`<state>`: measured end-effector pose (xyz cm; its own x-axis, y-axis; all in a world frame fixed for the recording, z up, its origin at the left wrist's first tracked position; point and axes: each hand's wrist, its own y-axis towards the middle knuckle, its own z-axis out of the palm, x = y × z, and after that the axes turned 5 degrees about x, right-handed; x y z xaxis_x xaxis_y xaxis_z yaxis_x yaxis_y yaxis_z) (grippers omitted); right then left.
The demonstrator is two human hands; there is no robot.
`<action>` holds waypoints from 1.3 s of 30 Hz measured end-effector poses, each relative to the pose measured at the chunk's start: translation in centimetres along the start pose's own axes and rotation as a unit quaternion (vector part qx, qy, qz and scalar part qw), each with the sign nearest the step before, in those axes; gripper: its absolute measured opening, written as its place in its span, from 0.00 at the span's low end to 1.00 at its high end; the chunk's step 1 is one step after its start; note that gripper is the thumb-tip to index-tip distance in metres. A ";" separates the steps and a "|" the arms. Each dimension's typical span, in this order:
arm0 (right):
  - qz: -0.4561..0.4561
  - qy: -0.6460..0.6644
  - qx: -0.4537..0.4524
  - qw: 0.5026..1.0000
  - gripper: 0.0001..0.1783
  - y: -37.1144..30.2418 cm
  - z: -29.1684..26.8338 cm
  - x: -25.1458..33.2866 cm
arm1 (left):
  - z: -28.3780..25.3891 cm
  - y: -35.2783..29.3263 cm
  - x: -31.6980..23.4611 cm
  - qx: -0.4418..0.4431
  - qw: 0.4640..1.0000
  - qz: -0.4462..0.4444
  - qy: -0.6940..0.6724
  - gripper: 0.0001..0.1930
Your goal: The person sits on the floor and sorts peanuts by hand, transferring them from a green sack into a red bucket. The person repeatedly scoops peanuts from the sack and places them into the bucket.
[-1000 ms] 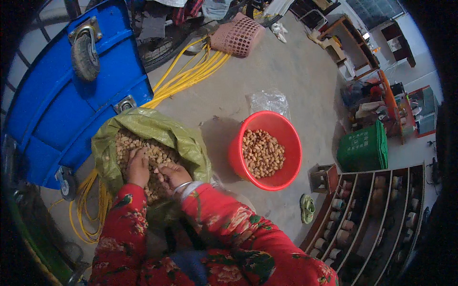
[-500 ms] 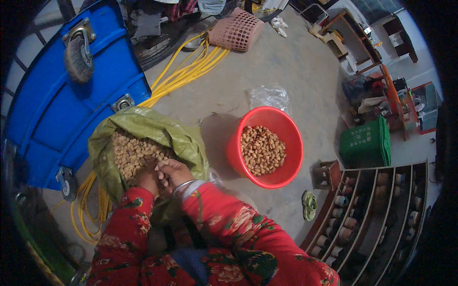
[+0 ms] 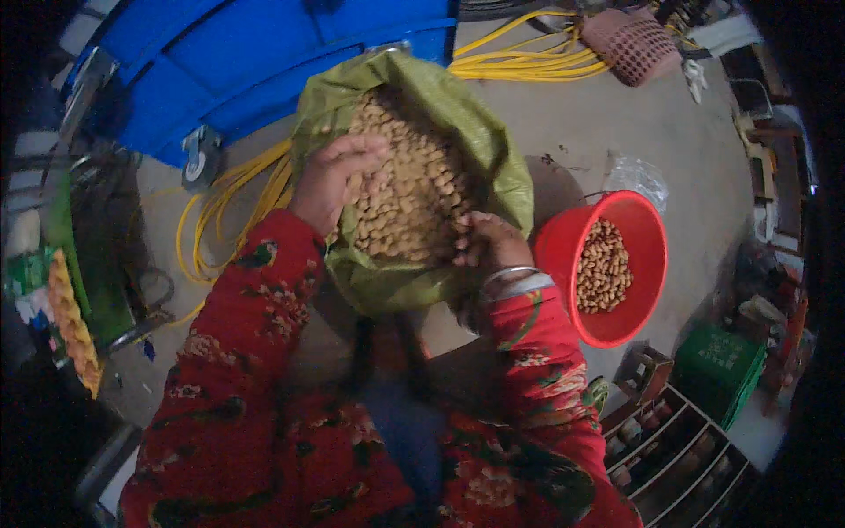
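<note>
A green woven sack [image 3: 506, 167] gapes wide in front of me, filled with what look like unshelled peanuts [image 3: 409, 207]. My left hand [image 3: 339, 176] is over the sack's left side, fingers stretched across the heap and apart. At the sack's right inner side, low by the rim, my right hand [image 3: 495, 239] has its fingers curled in among the peanuts; what they hold, if anything, is hidden. To the right of the sack stands a red bucket [image 3: 647, 273], partly filled with similar peanuts.
A blue wheeled panel [image 3: 255, 62] stands behind the sack. Yellow hose coils [image 3: 528, 63] lie left and behind. A pink perforated basket [image 3: 632, 46] and a clear plastic bag [image 3: 638, 180] are on the floor. A green bin [image 3: 720, 370] and a shelf rack [image 3: 678, 440] stand at right.
My hands were together over the peanuts; now they are apart, left at the sack's left side and right at its right. The view has turned, so the sack and bucket appear farther right.
</note>
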<state>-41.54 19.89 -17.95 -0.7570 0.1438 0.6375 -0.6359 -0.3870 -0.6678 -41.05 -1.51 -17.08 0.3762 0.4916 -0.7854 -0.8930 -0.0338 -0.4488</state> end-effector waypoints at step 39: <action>-0.022 -0.650 0.022 0.760 0.15 1.2 -1.2 -3.9 | 0.0 2.3 3.8 0.038 0.945 -0.066 0.317 0.14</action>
<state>-39.56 19.99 -21.70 0.0705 -0.8517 0.5193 -0.6293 -0.4419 -0.6394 -41.68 0.29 -21.04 0.5369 -0.1349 -0.8328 -0.8339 0.0650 -0.5481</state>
